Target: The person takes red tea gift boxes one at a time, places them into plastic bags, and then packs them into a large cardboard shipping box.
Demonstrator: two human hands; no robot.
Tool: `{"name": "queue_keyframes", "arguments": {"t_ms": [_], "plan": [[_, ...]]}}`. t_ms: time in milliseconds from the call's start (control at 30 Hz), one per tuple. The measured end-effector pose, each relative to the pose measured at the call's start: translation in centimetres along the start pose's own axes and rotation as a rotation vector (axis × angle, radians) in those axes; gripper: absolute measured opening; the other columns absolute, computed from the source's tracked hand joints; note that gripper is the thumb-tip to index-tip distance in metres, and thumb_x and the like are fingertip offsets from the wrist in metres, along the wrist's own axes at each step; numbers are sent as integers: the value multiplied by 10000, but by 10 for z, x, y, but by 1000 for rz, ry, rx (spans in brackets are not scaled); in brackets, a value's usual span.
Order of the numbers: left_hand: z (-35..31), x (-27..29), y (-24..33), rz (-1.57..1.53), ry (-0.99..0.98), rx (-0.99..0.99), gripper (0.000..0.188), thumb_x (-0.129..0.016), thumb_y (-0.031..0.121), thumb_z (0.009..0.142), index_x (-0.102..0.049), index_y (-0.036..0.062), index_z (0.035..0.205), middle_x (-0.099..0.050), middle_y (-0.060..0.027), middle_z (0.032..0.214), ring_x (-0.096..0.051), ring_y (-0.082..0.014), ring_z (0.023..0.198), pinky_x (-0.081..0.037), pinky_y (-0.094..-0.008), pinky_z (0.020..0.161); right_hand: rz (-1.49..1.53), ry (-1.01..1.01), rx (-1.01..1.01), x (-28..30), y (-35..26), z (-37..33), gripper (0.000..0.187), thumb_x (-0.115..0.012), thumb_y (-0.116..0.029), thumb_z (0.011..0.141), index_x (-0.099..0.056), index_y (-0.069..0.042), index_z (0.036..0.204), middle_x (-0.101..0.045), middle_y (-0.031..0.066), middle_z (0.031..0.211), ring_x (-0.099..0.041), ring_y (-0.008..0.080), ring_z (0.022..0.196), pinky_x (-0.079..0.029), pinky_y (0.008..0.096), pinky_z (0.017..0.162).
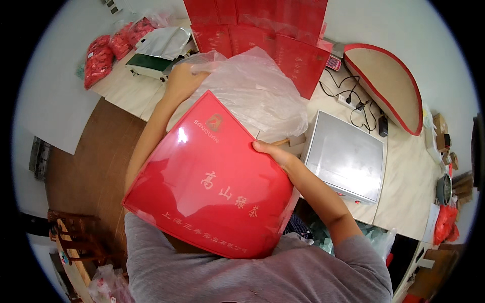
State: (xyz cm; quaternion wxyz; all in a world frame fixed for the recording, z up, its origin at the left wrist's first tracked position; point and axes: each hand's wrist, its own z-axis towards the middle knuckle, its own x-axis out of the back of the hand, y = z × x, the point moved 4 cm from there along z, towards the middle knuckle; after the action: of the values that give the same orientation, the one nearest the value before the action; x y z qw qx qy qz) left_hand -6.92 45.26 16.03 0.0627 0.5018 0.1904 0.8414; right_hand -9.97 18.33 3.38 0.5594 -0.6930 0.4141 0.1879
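A large glossy red gift box (217, 187) with gold lettering is tilted up close against my chest. My right hand (273, 153) grips its right edge, thumb on the front face and the other fingers hidden behind. Beyond the box, a clear plastic bag (268, 91) lies loose and crumpled over the table. My left hand (188, 80) is closed on the left end of that bag, its fingertips partly blurred.
More red boxes (298, 65) stand at the back. Right of me sits a grey metal-topped scale (348, 156), near black cables (353, 101) and a round red-rimmed tray (386, 86). Bags of red packets (98, 60) and a green-topped machine (146, 65) are at left.
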Motion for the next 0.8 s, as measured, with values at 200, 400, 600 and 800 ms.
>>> {"name": "queue_keyframes", "arguments": {"t_ms": [200,400,600,800], "plan": [[-51,45,-2,-140,-8,-304,275,-571,281,857,-664,50,974,-583,-142,696,-569,-268,589,-443,-309,566,88,163,-60,23,7,-4,674,-673,-405,799,-439,-61,1330,-504,143,1293,-495,255,1168,-398,394,992],[-111,75,-25,46,88,-445,334,-498,322,917,-649,121,1137,-506,-74,641,-501,-213,555,-432,-295,552,151,270,30,69,13,-23,652,-661,-447,799,-484,-45,1280,-552,138,1233,-544,257,1097,-444,384,935],[-160,70,23,109,234,-556,336,-600,223,797,-674,155,1117,-468,-24,694,-477,-200,615,-398,-325,586,191,335,13,79,23,-16,617,-637,-467,810,-510,-51,1247,-579,131,1193,-569,247,1056,-472,378,893],[-241,40,1,-55,242,-366,333,-647,28,707,-702,119,1022,-451,-25,758,-464,-203,680,-392,-329,611,271,331,63,93,41,-6,607,-629,-477,812,-518,-62,1240,-604,101,1161,-596,230,1004,-483,371,870]]}}
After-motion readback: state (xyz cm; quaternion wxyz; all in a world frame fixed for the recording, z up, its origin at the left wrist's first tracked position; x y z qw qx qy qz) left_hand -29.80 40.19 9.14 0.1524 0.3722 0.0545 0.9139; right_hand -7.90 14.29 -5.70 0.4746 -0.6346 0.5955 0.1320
